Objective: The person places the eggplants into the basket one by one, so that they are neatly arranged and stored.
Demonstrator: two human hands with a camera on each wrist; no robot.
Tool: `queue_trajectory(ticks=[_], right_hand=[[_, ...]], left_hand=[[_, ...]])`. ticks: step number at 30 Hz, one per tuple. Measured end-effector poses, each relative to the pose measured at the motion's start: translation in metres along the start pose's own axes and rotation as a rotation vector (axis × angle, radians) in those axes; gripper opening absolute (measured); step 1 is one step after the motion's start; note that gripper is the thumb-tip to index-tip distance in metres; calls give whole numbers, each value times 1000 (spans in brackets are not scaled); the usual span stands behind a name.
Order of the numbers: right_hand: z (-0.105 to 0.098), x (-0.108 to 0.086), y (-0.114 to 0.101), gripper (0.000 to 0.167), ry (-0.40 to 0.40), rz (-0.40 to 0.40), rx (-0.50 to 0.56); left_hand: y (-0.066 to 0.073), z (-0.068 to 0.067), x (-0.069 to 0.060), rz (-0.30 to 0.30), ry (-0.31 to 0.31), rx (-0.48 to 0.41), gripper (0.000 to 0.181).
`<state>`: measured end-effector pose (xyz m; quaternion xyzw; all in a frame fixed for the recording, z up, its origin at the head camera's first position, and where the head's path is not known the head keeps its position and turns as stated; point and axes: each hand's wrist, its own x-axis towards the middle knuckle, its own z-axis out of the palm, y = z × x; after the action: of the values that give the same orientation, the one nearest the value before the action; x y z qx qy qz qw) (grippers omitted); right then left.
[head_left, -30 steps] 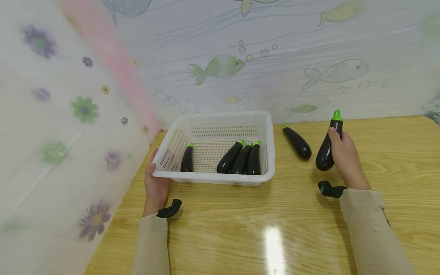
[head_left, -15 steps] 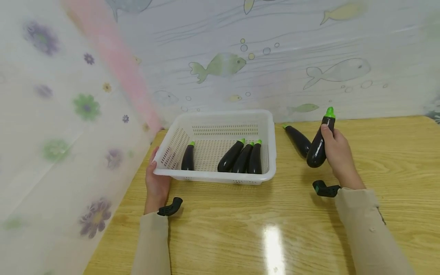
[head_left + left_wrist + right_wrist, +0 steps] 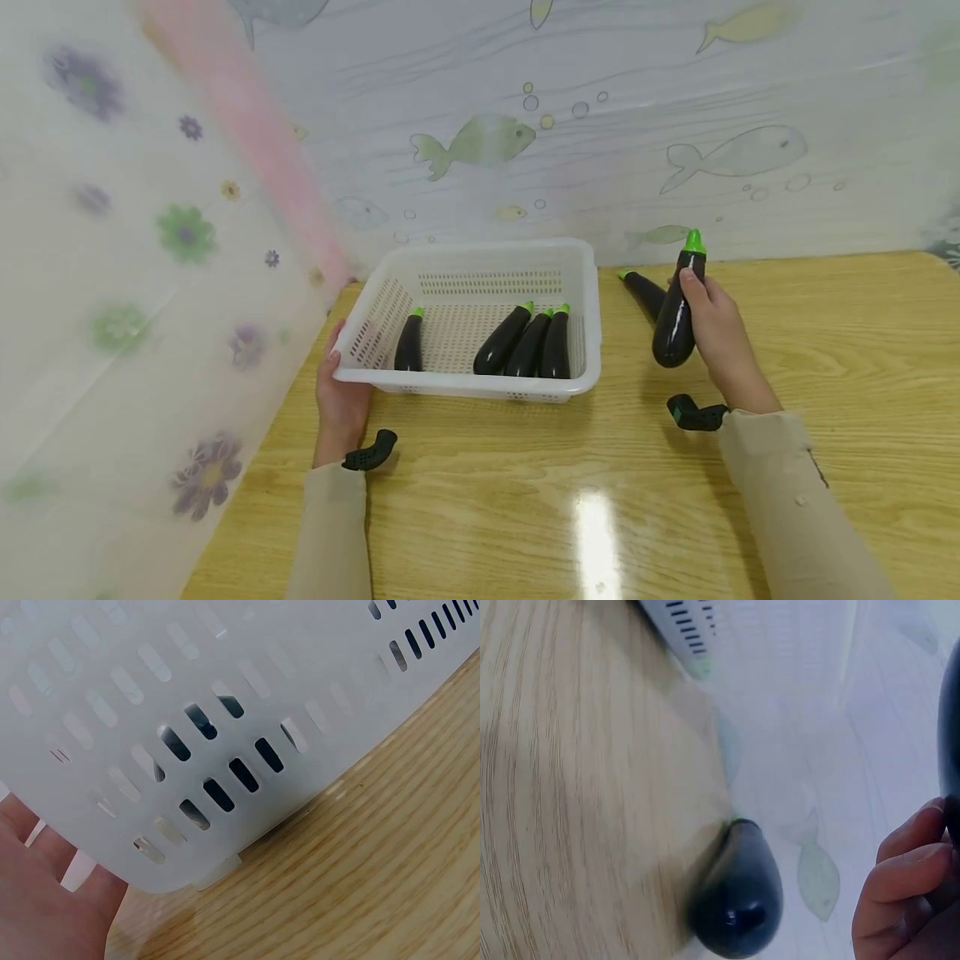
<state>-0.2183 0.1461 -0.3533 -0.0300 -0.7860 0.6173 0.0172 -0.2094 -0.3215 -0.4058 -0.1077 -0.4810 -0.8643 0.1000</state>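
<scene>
By the left edge of the surface [image 3: 487,467], the left hand [image 3: 339,404] grips a white basket [image 3: 450,384], while the right hand [image 3: 723,333] clasps an eggplant [image 3: 674,325].

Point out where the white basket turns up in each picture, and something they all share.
Head: the white basket sits near the middle.
Left wrist: its slotted wall fills most of the upper half, running out of frame.
Right wrist: only part of it shows, cut off by the top edge.
Shared landmark: the wood-grain tabletop.
</scene>
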Motion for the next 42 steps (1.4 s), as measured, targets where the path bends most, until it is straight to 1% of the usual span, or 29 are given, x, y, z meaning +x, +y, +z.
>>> queue_trajectory(ticks=[7, 14, 23, 32, 39, 42], right_hand=[[5, -3, -6, 70, 7, -37, 23], [12, -5, -11, 70, -17, -55, 34], [19, -7, -15, 65, -34, -79, 47], [29, -10, -19, 64, -109, -76, 101], [39, -11, -26, 61, -169, -67, 317], [44, -12, -28, 63, -195, -55, 372]], left_hand=[[1, 1, 2, 8, -19, 17, 52], [0, 0, 0, -11, -11, 11, 52], [-1, 0, 2, -6, -12, 26, 53], [-1, 0, 0, -10, 15, 23, 51], [-1, -1, 2, 1, 6, 5, 53], [-1, -1, 1, -2, 12, -7, 54]])
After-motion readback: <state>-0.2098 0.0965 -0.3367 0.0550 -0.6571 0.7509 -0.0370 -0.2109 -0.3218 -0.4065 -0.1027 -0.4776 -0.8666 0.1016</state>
